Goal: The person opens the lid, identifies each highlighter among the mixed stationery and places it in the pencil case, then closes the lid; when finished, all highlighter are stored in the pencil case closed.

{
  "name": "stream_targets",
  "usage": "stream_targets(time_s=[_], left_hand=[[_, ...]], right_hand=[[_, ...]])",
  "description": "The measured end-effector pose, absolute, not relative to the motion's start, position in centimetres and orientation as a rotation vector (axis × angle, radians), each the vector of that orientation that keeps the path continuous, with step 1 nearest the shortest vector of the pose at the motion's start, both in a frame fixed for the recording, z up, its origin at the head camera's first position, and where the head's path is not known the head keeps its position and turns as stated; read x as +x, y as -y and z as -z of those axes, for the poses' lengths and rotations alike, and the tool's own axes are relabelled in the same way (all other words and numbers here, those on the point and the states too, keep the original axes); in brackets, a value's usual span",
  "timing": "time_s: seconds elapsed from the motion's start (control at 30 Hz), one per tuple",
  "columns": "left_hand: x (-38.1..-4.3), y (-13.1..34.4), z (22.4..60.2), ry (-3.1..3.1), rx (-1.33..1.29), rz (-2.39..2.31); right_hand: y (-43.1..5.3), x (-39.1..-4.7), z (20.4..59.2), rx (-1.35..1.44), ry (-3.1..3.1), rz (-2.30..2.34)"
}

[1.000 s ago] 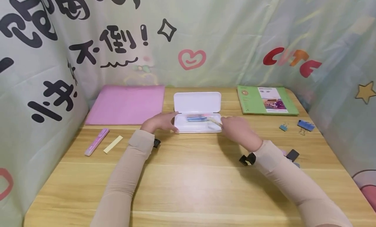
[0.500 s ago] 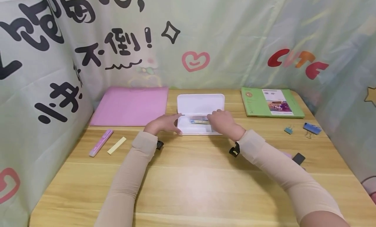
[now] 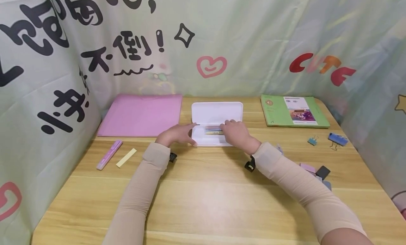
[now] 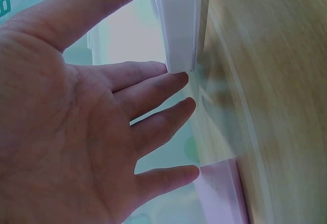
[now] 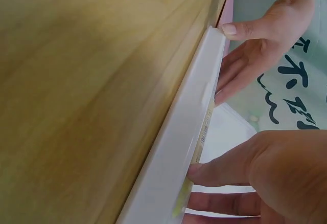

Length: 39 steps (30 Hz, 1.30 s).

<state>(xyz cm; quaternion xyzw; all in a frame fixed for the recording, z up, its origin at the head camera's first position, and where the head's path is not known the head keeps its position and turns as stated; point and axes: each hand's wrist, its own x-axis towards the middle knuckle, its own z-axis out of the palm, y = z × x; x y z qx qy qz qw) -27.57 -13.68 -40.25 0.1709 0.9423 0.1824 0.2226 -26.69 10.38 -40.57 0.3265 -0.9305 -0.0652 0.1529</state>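
1. At your fingertips, your right hand [image 3: 239, 134] is curled over the white pencil case [image 3: 199, 135], thumb and fingers seeming to pinch a yellowish pen [image 3: 212, 133] inside the tray.
2. Your left hand [image 3: 177, 133] has its fingers extended and spread, thumb at the case's near left corner, fingertips at the back one, apparently steadying it.
3. The step looks like laying that pen beside the bluish pens [image 3: 213, 129], just behind it. The next move calls for keeping it parallel, loosening your pinch and lifting without dragging its neighbours.
4. Around you on the wooden table [image 3: 209, 202], a pink highlighter [image 3: 109, 155] and yellow strip [image 3: 126, 157] lie to the left; a dark block [image 3: 323, 172], pink block [image 3: 307, 167], teal clip [image 3: 312, 141] and blue clip [image 3: 338, 139] lie to the right.
5. Toward the back, a pink folder [image 3: 142, 114] lies left of the open lid [image 3: 217, 111], a green pad [image 3: 276, 112] right.
6. Farthest, a pale printed curtain [image 3: 250, 44] surrounds the table's back and sides.
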Motion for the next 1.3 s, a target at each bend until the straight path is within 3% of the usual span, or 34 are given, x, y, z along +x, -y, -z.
stream_targets(time_s=[0.4, 0.77, 1.3], left_hand=[[-27.0, 13.1, 40.9, -2.56, 0.474, -0.513], [-27.0, 13.2, 40.3, -2.563, 0.452, -0.568], [-27.5, 13.5, 39.9, -2.547, 0.452, -0.581]], right_hand=[[-12.9, -24.2, 41.5, 0.907, 2.658, 0.05], [-15.9, -22.0, 39.9, 0.717, 2.678, -0.052], [-23.6, -19.9, 36.6, 0.243, 3.336, 0.068]])
